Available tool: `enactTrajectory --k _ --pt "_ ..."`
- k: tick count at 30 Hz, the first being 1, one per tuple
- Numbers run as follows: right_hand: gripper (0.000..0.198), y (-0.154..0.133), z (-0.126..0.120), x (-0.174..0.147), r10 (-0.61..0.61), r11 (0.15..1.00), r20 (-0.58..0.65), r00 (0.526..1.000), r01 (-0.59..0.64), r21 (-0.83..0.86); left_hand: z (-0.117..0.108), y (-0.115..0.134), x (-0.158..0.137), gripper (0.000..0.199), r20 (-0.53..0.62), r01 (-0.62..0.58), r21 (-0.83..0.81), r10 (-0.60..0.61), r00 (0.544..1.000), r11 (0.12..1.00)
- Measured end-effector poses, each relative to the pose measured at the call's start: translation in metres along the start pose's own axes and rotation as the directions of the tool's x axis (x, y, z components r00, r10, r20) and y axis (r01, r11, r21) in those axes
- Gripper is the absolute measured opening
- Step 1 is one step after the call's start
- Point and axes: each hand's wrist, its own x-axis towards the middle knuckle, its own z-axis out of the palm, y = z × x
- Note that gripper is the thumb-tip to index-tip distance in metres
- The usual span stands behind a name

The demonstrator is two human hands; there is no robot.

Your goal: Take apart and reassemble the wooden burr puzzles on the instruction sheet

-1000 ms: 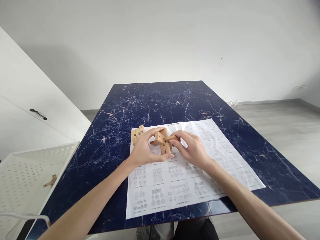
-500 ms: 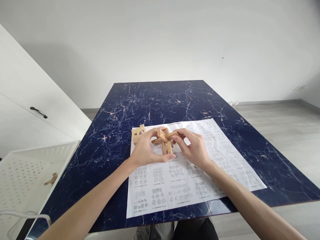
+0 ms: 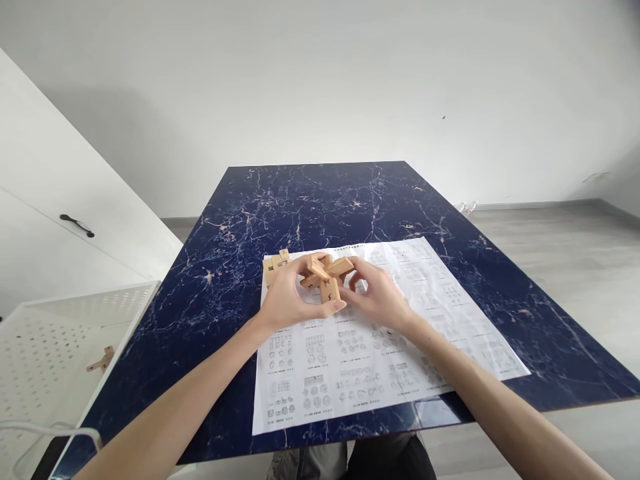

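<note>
- being gripped over the upper left part of a white paper sheet (image 3: pixel 310 383) is a light-brown wooden assembly of crossed, flat-sided blocks (image 3: pixel 329 288); a dark mark is borne on its nearest block.
- the assembly is clasped by the left hand (image 3: pixel 285 297), by which its left side is wrapped, the thumb being laid along the near end.
- the right hand (image 3: pixel 377 297) is curled at the assembly's right side; whether a block is pinched cannot be told.
- paler notched wooden blocks (image 3: pixel 273 265) are seen at the sheet's far left corner, partly hidden by the left hand.
- the sheet is covered with rows of printed diagrams and is carried by a dark blue, white-veined table (image 3: pixel 320 207).
</note>
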Motion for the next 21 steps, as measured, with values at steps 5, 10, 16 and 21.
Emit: enactTrajectory --k 5,10,16,21 --pt "0.008 0.004 0.001 0.000 -0.019 0.999 -0.037 0.999 0.018 -0.034 0.001 -0.001 0.002 0.050 -0.015 0.033 0.020 -0.032 0.999 0.999" --pt "0.008 0.000 0.005 -0.001 -0.031 0.999 -0.117 0.993 0.028 -0.029 0.000 0.002 0.002 0.054 -0.029 0.055 0.005 -0.054 0.998 0.998" --pt "0.018 -0.002 0.002 0.000 0.059 0.993 -0.240 0.969 -0.033 0.111 -0.002 0.001 0.003 0.057 -0.034 0.071 0.057 -0.069 0.997 0.996" --pt "0.031 0.007 -0.009 0.004 0.238 0.962 -0.412 0.880 -0.154 0.227 -0.006 -0.005 0.005 0.060 -0.082 0.099 0.032 -0.096 0.992 0.995"
